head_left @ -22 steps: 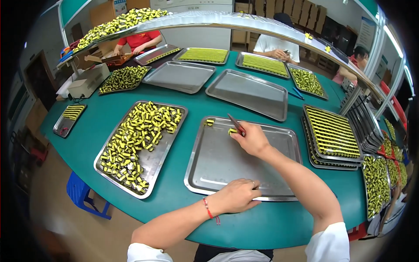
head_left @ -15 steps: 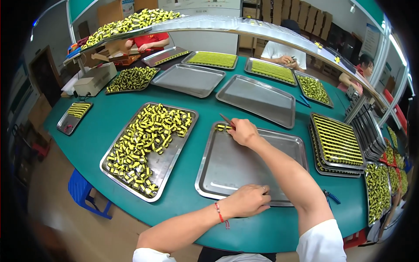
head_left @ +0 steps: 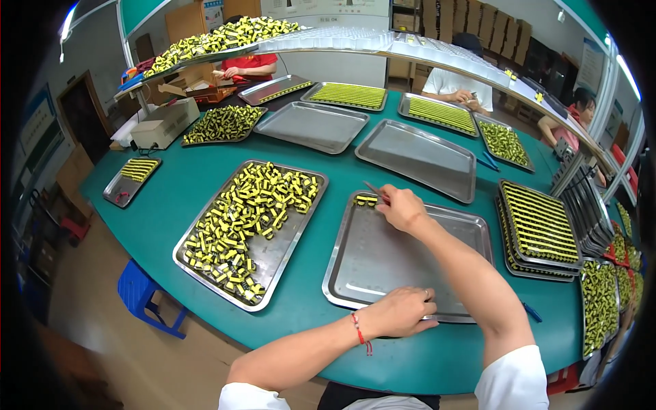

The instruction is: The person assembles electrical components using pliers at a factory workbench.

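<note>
In front of me lies a metal tray with a short row of small yellow-and-black parts in its far left corner. My right hand is closed round thin reddish-brown tweezers, whose tip points left over that row. My left hand, below a red bracelet, lies palm down at the tray's near edge with curled fingers. What they may hold is hidden. To the left, a second tray carries a loose heap of the same yellow-and-black parts.
Two bare trays lie beyond. Stacked trays with neat yellow rows stand right, near blue-handled pliers. A small tray and grey box device sit left. A raised shelf crosses the back; other people work behind it.
The whole view has shifted slightly, so the table and trays appear farther right. Both hands keep nearly the same places over the tray.
</note>
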Tool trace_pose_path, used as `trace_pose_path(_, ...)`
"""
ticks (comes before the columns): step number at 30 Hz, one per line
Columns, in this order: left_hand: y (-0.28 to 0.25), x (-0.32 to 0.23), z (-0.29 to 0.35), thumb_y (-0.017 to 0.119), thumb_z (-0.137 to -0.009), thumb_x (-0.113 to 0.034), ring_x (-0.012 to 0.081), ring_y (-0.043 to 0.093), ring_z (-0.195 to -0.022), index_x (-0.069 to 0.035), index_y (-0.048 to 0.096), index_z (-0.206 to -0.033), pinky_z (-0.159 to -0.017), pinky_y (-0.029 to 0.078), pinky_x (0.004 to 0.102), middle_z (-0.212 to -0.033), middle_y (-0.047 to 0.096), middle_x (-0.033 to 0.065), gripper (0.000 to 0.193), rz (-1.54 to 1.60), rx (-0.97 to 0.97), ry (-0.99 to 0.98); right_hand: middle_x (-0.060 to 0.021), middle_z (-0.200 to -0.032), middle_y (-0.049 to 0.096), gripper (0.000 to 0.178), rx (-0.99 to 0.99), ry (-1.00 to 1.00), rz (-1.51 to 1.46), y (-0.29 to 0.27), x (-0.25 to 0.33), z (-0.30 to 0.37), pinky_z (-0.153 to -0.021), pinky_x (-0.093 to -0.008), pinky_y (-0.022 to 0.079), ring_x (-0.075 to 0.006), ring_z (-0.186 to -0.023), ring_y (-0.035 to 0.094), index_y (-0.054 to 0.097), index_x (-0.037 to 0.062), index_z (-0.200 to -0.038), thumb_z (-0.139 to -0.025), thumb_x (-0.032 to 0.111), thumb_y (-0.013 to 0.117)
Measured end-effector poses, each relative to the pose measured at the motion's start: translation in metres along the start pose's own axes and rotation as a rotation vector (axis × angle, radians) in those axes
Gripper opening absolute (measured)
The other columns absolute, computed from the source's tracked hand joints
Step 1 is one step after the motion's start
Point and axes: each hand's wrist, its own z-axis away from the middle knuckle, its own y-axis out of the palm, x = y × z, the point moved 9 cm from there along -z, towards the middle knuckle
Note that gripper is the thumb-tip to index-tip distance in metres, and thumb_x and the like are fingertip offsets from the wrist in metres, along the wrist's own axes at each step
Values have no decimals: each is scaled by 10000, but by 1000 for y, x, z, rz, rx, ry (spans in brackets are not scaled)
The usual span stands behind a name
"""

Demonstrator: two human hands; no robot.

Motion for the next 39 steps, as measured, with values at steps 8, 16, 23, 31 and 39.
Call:
trace_pose_path(8, -32, 7, 3, 681, -828, -159, 321, 632, -758, -46, 636, -901, -681, 526, 414, -896, 602, 124, 142, -141, -98, -25, 11, -700, 575, 76, -420, -180, -472, -121, 4, 153, -543, -210, 397, -40, -609, 508, 607, 11, -937, -920, 79, 638)
trace_pose_path(16, -210, 160, 31, 570, -834, -84, 437, 648, -822, 25, 692, -876, -757, 536, 471, -900, 670, 263, 169, -586, -479, -668, -1, -632, 558, 81, -20, -173, -812, -59, 21, 287, -483, -237, 369, -65, -538, 463, 631, 14, -832, -855, 69, 685)
trace_pose_path(23, -229, 221, 90, 566, -841, -83, 407, 629, -997, -37, 667, -1108, -882, 499, 477, -1055, 647, 237, 289, -855, -33, -890, -86, -677, 580, 97, -40, -317, -732, -23, 21, 294, -503, -357, 450, -248, -539, 556, 612, 35, -849, -865, 109, 672)
trace_pose_path(31, -226, 231, 70, 632, -868, -167, 391, 630, -967, -37, 651, -1056, -846, 507, 471, -1002, 662, 226, 230, -827, -63, -887, -112, -741, 626, 87, 29, -284, -765, -20, 17, 296, -582, -409, 490, -309, -667, 630, 565, 52, -921, -891, 125, 601)
trace_pose_path(39, -231, 240, 71, 681, -835, -210, 396, 648, -970, -24, 657, -991, -815, 524, 481, -1009, 678, 248, 244, -839, -202, -1122, -91, -693, 589, 87, -38, -282, -779, -22, 15, 300, -527, -363, 460, -259, -585, 590, 606, 38, -892, -884, 119, 637)
